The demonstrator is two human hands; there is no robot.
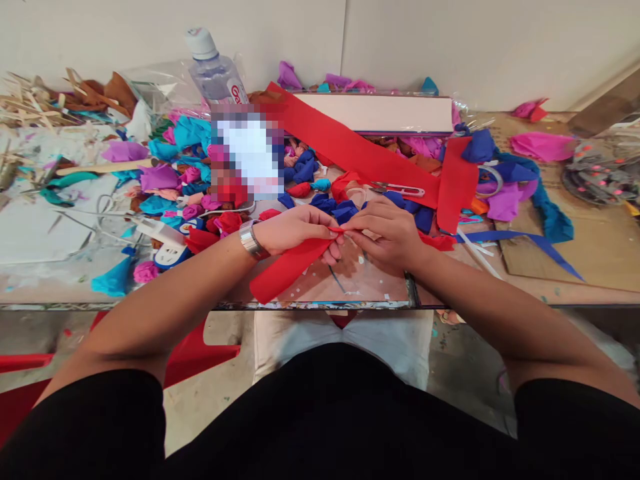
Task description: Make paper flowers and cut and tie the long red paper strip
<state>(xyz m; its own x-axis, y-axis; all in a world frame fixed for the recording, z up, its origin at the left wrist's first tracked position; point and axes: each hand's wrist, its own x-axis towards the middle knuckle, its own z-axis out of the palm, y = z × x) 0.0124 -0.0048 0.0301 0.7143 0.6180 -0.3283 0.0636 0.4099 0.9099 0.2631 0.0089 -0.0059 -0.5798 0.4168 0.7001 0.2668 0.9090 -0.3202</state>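
A red crepe paper strip (290, 268) runs between my hands, its loose end hanging down to the left over the table's front edge. My left hand (305, 230) is closed on the strip, thumb on top and the lower fingers curled beneath. At the strip's upper right end, the fingertips of my right hand (387, 230) pinch the paper, which looks gathered there. Just beyond my right hand lie small snips with a pale handle (400, 190). They rest on a long red paper band (350, 143) stretched across the pile.
Crumpled blue, purple, pink and red paper pieces (160, 177) cover the table. Behind them stand a water bottle (213, 67) and a white box (375, 112). A power strip (167, 247) sits at left. Cardboard (595, 247) and a roll of tape (490, 181) lie at right.
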